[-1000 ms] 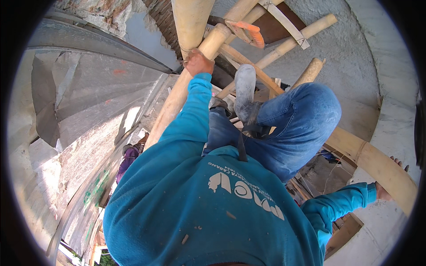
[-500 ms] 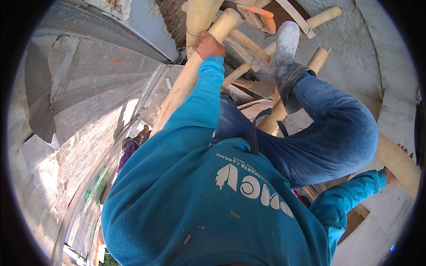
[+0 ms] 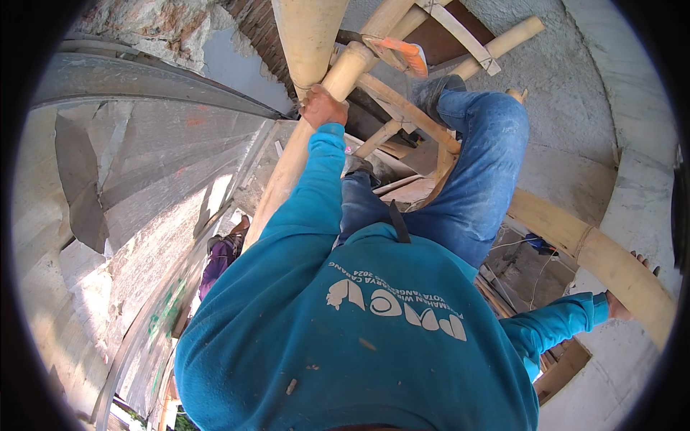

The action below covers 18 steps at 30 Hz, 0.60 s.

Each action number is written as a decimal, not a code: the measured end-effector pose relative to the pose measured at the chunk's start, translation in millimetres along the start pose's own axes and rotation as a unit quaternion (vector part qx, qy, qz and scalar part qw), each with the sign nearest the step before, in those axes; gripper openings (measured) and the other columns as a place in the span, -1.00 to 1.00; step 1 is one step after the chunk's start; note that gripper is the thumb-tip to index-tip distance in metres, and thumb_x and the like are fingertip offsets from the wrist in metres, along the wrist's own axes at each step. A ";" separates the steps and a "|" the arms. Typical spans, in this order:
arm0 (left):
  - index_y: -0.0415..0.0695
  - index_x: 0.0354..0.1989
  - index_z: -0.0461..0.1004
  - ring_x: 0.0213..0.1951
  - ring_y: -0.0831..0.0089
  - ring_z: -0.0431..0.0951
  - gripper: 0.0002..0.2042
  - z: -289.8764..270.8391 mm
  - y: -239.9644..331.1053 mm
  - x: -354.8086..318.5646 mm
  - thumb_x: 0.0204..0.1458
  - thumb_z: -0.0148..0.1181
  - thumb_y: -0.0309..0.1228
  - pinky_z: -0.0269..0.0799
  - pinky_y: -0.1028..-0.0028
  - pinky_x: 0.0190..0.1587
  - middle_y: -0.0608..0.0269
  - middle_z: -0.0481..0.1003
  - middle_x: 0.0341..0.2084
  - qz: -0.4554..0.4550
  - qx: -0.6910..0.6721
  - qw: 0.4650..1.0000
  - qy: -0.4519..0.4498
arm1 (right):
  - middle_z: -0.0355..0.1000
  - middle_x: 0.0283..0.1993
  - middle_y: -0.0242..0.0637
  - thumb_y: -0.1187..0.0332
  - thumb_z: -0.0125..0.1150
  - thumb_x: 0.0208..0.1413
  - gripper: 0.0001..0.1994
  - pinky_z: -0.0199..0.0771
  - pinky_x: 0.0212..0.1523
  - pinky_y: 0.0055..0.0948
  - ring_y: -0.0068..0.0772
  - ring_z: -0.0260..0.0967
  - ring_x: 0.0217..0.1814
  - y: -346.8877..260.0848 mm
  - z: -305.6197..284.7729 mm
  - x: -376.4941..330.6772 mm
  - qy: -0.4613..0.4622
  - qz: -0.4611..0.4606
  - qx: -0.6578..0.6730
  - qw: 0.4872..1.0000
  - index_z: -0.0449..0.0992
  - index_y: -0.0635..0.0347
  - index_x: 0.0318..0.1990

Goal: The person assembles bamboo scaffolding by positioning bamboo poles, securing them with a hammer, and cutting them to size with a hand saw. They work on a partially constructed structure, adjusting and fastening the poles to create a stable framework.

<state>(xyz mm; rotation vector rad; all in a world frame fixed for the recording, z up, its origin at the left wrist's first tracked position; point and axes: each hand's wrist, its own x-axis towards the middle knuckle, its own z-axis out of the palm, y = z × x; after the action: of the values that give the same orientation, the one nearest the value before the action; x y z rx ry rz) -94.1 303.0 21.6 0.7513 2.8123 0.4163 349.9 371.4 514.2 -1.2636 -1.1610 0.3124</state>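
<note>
My left hand (image 3: pixel 323 108) is wrapped around a thick, slanting bamboo pole (image 3: pixel 289 164), close beside an upright bamboo pole (image 3: pixel 309 39). Far out to the right, my right hand (image 3: pixel 619 307) grips another thick bamboo pole (image 3: pixel 553 219); the pole hides part of the hand, with fingertips showing over its far side. Beyond the left hand, a handsaw with an orange-edged handle (image 3: pixel 411 56) hangs or rests by the poles. My right leg (image 3: pixel 474 158) in blue jeans is bent among the bamboo, its grey boot (image 3: pixel 433 95) partly hidden.
Thinner bamboo crosspieces (image 3: pixel 402 108) and a flat wooden strip (image 3: pixel 463 36) cross ahead. Rough grey wall (image 3: pixel 589 93) stands at right, bent metal sheeting (image 3: pixel 151 151) at left. Beside the left pole, another person's purple clothing (image 3: pixel 221 258) shows. Thin white cable (image 3: pixel 539 276) lies below the right pole.
My right leg has swung inward and forward, and the boot has dropped among the bamboo crosspieces. More of the right pole now shows. Both hands keep their hold.
</note>
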 end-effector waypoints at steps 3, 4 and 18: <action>-0.13 -0.10 0.39 -0.08 0.15 0.55 -0.40 -3.4 -2.5 0.1 -0.33 0.47 -0.15 0.44 0.12 -0.03 0.14 0.52 -0.18 -0.012 0.020 1.000 -0.006 | 0.20 0.23 0.44 0.12 -0.29 0.29 -0.38 0.20 0.31 0.39 0.46 0.25 0.22 2.9 0.6 6.1 0.019 0.025 0.027 0.999 0.16 0.49 0.33; -0.13 -0.10 0.39 -0.08 0.15 0.55 -0.40 -5.8 -0.8 0.6 -0.33 0.47 -0.15 0.44 0.12 -0.03 0.14 0.52 -0.18 -0.016 0.019 1.000 -0.011 | 0.25 0.20 0.39 0.11 -0.28 0.30 -0.39 0.23 0.28 0.38 0.41 0.28 0.20 10.7 -10.9 13.4 0.002 -0.009 -0.035 0.999 0.20 0.48 0.31; -0.20 0.08 0.33 0.05 0.08 0.46 -0.26 -16.3 -0.5 3.2 -0.26 0.45 -0.04 0.31 -0.01 0.15 0.03 0.46 -0.06 0.005 0.093 0.994 -0.055 | 0.48 -0.17 -0.15 0.20 0.02 0.28 -0.60 0.40 -0.08 -0.37 -0.37 0.39 -0.12 61.9 251.7 -73.2 -0.359 -0.139 0.219 0.896 0.42 0.34 0.10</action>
<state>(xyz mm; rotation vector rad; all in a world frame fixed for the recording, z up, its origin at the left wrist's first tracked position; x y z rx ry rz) -101.3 300.7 36.4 0.7996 2.7694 0.1105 138.3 483.1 390.6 -0.5632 -1.7510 0.8214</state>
